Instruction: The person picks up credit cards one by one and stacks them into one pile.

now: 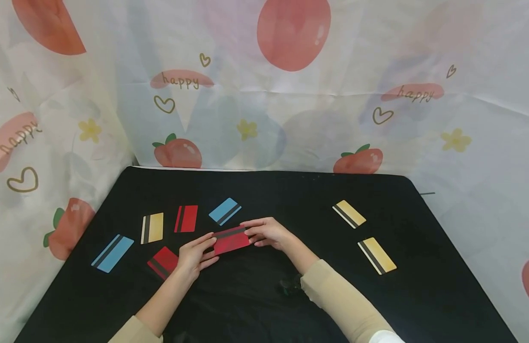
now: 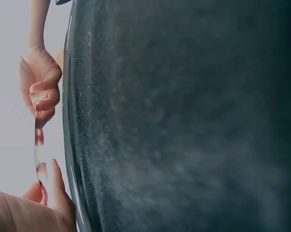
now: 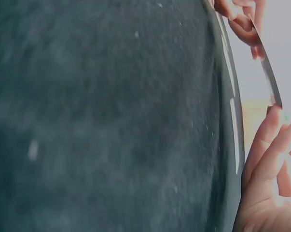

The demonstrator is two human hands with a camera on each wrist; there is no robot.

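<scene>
A red card with a dark stripe (image 1: 232, 241) is held between both hands, tilted slightly, over the black table. My left hand (image 1: 197, 257) pinches its left end between thumb and fingers. On the opposite end, the fingers of my right hand (image 1: 267, 233) grip the upper right corner. In the left wrist view the card (image 2: 37, 157) appears edge-on, spanning from the left hand (image 2: 48, 203) up to the right hand (image 2: 41, 82). The right wrist view likewise shows the card's thin edge (image 3: 270, 77) between the right hand (image 3: 270, 169) and the left hand (image 3: 239, 21).
Left of the hands on the black table (image 1: 247, 305) lie a blue card (image 1: 112, 253), a yellow card (image 1: 153, 228) and red cards (image 1: 188, 218) (image 1: 164, 262), the nearer beside the left wrist. Another blue card (image 1: 225, 211) lies behind. Two yellow cards (image 1: 349, 214) (image 1: 377, 256) lie right.
</scene>
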